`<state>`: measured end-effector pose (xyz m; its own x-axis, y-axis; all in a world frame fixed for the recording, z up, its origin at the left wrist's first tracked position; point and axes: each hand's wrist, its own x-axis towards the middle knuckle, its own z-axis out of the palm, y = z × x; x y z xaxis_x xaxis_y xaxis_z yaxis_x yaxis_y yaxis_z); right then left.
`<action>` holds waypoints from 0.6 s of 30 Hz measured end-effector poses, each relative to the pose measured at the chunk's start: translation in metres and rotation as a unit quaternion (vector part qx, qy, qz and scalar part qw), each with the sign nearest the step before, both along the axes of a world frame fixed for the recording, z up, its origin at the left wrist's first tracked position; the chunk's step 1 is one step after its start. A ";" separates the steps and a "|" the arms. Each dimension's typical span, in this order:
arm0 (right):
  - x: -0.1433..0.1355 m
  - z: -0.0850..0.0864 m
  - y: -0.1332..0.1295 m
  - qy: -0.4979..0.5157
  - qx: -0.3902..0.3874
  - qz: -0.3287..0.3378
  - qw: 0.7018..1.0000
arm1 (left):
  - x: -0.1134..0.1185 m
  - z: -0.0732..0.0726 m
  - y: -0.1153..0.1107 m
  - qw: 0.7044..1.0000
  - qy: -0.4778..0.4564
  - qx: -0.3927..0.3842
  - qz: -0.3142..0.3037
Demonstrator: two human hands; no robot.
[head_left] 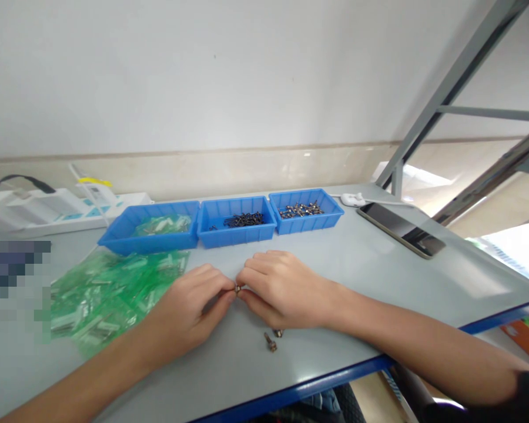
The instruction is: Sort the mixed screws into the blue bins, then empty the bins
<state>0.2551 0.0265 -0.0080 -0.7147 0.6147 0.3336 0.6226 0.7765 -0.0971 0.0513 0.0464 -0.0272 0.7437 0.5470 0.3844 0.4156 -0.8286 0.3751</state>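
My left hand (198, 305) and my right hand (282, 288) meet over the table, fingertips almost touching. Between them both pinch a small metal part (237, 289), mostly covered by the fingers. A bolt (270, 342) lies on the table below my right hand. Beside it another metal piece (278, 333) is partly hidden under that hand. Green plastic bags (114, 294) with pale pieces inside lie to the left of my left hand.
Three blue bins stand in a row behind my hands: one with a green bag (147, 244), one with dark screws (235, 237), one with metal bolts (311, 222). A phone (401, 229) lies right; power strips (92, 219) sit at back left.
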 end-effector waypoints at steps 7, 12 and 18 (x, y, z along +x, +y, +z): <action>-0.001 -0.001 -0.001 0.017 -0.043 -0.012 0.999 | -0.002 0.000 0.000 0.998 0.000 0.054 0.030; -0.004 0.000 -0.001 0.024 -0.066 -0.025 0.997 | -0.001 0.000 -0.001 0.994 0.014 0.099 0.044; -0.008 -0.004 -0.001 0.042 -0.057 -0.046 0.996 | 0.001 0.000 -0.002 0.994 0.007 0.097 0.056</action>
